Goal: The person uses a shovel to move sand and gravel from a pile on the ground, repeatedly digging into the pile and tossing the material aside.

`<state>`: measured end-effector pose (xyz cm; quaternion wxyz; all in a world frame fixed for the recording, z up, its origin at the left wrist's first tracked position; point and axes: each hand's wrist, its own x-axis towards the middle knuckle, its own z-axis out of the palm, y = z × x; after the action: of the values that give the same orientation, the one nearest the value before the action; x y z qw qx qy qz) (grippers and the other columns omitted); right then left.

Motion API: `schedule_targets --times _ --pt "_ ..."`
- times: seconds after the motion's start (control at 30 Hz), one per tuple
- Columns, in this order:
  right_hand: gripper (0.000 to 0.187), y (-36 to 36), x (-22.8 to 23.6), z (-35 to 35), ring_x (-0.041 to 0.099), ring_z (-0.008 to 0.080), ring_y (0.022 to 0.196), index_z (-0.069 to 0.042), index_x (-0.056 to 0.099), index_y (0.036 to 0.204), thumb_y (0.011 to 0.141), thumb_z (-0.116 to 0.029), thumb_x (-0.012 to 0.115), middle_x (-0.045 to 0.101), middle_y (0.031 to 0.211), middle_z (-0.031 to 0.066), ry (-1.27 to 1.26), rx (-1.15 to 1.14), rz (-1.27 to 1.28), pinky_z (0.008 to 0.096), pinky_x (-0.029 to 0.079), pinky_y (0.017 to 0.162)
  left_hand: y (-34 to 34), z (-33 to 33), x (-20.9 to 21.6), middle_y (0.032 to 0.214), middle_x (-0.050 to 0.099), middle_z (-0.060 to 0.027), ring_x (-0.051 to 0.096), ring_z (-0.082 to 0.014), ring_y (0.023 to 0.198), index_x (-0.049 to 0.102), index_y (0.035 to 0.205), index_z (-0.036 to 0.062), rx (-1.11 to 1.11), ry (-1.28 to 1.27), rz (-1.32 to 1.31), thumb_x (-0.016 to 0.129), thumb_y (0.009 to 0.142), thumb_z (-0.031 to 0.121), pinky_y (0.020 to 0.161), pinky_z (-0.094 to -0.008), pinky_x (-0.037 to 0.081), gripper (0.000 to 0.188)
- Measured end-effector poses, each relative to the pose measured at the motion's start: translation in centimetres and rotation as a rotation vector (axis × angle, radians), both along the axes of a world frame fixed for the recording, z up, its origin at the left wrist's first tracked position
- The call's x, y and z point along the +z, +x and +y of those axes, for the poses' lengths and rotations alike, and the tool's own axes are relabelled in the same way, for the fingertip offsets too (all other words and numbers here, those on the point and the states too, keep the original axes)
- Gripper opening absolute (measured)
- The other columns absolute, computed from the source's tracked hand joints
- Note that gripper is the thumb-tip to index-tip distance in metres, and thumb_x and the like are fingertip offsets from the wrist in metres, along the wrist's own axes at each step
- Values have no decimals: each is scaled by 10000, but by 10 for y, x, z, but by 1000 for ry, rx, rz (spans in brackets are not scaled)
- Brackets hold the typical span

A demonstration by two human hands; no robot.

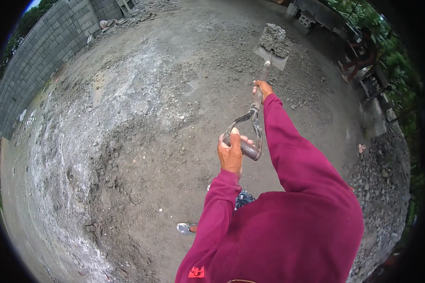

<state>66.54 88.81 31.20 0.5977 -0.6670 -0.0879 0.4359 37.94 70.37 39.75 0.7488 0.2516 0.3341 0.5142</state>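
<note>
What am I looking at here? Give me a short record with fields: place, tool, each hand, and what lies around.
Place: outdoor yard of bare dirt ground
Tool: shovel with a D-shaped grip, blade loaded with grey gravelly mix
Left hand: closed on the grip at the shovel's end
Right hand: closed on the shaft, farther up, arm stretched out
Clothing: maroon long sleeves
Around: grey block wall at left, gravel heap at right, one shoe showing below

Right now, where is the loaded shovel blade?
In the head view the shovel blade is upper centre, heaped with grey gravel, raised over the dirt ground ahead of the right hand.
</note>
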Motion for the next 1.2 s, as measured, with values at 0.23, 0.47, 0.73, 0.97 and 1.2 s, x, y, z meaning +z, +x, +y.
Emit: schedule_targets --times 0.23,0.47,0.73,0.97,1.2 --pt "114 55 -68 -83 566 187 499 -16 538 865 796 -65 614 562 648 74 -165 -3 268 329 518 474 29 -19 12 657 553 -56 594 -157 541 532 872 49 -115 -109 121 667 875 440 477 -295 493 413" --pt "318 -267 -249 -199 649 316 660 28 492 1091 809 -94 575 639 805 175 -670 275 332 565 532 653 -207 -128 -78 552 518 -55 523 -184 427 552 787 53 443 -675 254 679 847 251 386 -340 459 242" --pt "277 -547 -245 -336 633 291 626 28 527 1040 824 -117 622 600 753 148 -886 1260 364 465 542 605 -289 -375 -52 585 525 -67 555 -225 503 561 839 9 1148 -652 -101 575 904 192 502 -383 498 194" --pt "306 -756 -247 -428 612 275 547 110 527 959 792 -112 656 580 696 154 -672 1770 -67 399 519 484 -322 -452 -116 560 471 -26 509 -208 483 558 867 72 1695 -558 -472 492 921 359 507 -397 473 299" --pt "490 -957 -256 -454 625 258 581 105 465 1101 781 -163 722 595 769 161 -667 1871 -139 394 544 512 -507 -432 -163 558 478 -8 506 -190 486 560 832 102 1840 -503 -559 537 895 339 514 -392 466 247"
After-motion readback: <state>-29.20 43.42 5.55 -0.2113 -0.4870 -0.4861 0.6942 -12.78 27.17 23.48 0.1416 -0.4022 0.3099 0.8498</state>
